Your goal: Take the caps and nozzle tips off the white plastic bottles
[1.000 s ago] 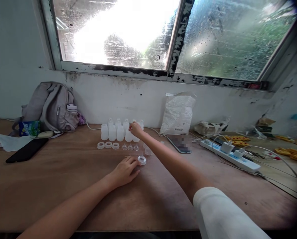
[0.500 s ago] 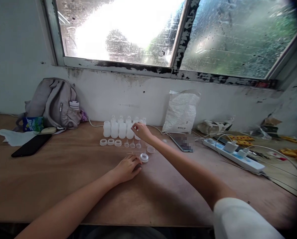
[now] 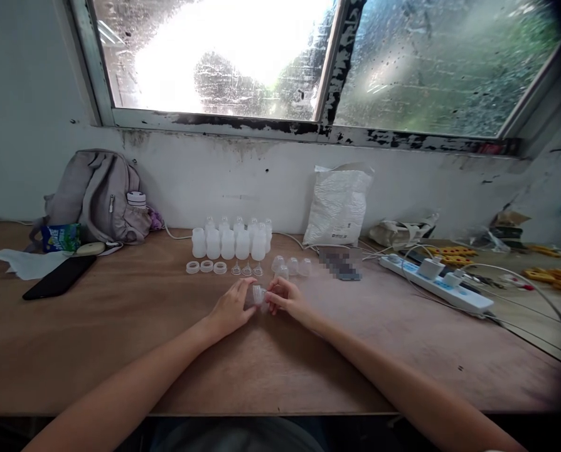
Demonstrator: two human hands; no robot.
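Note:
A ribbed, translucent bottle screw ring (image 3: 258, 295) is tilted on its side between my two hands, just above the table. My left hand (image 3: 229, 309) curves round its left side, fingertips on top and thumb below. At its right side, the fingers of my right hand (image 3: 287, 299) pinch close; whether they grip the ring or a teat in it is hard to see. Beyond stand several milky baby bottles (image 3: 228, 243), with teat-topped ones (image 3: 239, 223) behind. In front of them lie three white rings (image 3: 206, 267) and three clear teats (image 3: 247, 270). Several clear domed caps (image 3: 293, 266) sit to the right.
A grey backpack (image 3: 99, 198), a black phone (image 3: 59, 277) and white tissue (image 3: 29, 262) are at the left. Toward the right are a white plastic bag (image 3: 339, 204), a partly blurred phone (image 3: 351, 274), a power strip (image 3: 443, 289) with cables, and yellow objects (image 3: 556, 279).
My right hand has come back from the bottles to the screw ring. My left hand now holds the ring, which has been turned on its side. One more bottle shows in the front row.

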